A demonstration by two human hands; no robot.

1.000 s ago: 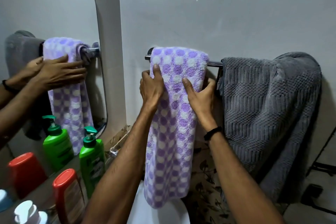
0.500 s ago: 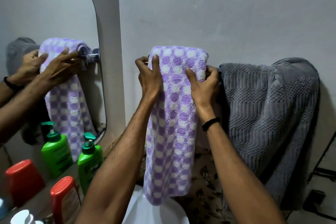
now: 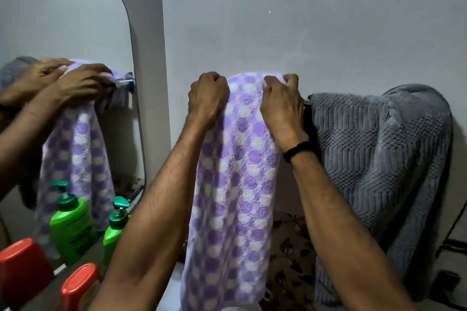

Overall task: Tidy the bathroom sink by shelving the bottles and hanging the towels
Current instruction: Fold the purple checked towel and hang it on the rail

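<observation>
Your left hand (image 3: 208, 96) and right hand (image 3: 280, 106) both grip the purple towel (image 3: 235, 184) atop the rail (image 3: 306, 102), its length hanging straight below, equally near each

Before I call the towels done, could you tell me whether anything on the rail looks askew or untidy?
Yes: the grey towel at the right end of the rail is bunched into a hump and hangs lopsided. The purple checked towel, gripped at its top by the left hand and right hand, hangs fairly straight.
</observation>
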